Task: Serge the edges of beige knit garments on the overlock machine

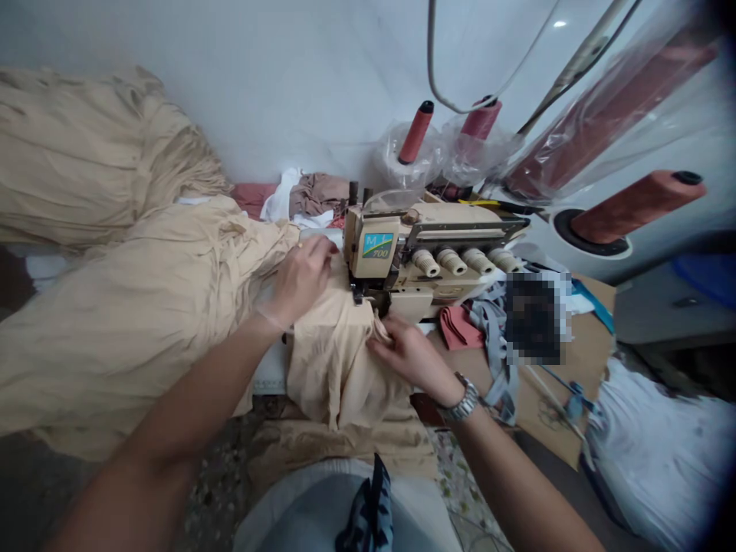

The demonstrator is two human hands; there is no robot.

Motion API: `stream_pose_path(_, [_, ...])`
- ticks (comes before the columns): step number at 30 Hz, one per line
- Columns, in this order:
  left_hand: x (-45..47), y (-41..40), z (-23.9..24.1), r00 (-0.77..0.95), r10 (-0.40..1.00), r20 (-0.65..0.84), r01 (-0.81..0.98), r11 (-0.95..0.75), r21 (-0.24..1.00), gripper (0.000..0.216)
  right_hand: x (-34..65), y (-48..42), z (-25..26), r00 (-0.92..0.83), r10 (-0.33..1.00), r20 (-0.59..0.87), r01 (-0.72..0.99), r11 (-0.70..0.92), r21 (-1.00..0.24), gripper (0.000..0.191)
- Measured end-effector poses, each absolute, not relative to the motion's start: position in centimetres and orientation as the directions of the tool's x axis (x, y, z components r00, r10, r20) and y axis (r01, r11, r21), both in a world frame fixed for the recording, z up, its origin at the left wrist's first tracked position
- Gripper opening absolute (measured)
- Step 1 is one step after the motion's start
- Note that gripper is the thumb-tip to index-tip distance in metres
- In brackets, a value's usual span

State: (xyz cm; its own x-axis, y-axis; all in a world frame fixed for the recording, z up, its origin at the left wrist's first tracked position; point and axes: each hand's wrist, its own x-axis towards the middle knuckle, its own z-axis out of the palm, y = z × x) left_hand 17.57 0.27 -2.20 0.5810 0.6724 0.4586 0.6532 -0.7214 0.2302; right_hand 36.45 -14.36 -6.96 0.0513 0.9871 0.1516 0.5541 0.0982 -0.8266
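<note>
while our left hand point(303, 277) lies palm down on the tan cloth point(322, 368), just left of the sewing machine point(438, 238), its fingers bend a little and point at the machine; we cannot tell if they pinch anything. our right hand point(412, 351) is in front of the machine, and its thumb and fingers squeeze a fold of the tan cloth. both arms reach in from below, and a shiny watch point(464, 399) is on our right wrist. the tan cloth goes under the machine's left end and hangs over the front of the white table point(269, 369). left of the machine is a big heap of cloth point(115, 330). behind it are a red spool point(415, 136) and a pale wall point(258, 92). right of it are a folded pink cloth point(460, 328) and a brown board point(591, 345).
</note>
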Motion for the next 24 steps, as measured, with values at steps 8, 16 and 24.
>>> stream_pose_path(8, [14.6,-5.4,-4.2,0.714,0.613,0.340,0.578,-0.789,0.208,0.041,36.1,-16.9,-7.4,-0.009,0.898,-0.439,-0.376,-0.410,-0.831,0.026])
stream_pose_path(16, [16.4,-5.5,-3.6,0.713,0.642,0.281,0.651,-0.756,0.076,0.044,38.0,-16.0,-8.0,0.072,0.871,-0.486,-0.383,-0.425,-0.820,0.033])
stream_pose_path(24, [16.8,-6.6,-3.7,0.690,0.667,0.279,0.680,-0.730,0.064,0.045,37.6,-16.3,-7.9,0.106,0.881,-0.462,-0.445,-0.373,-0.814,0.022])
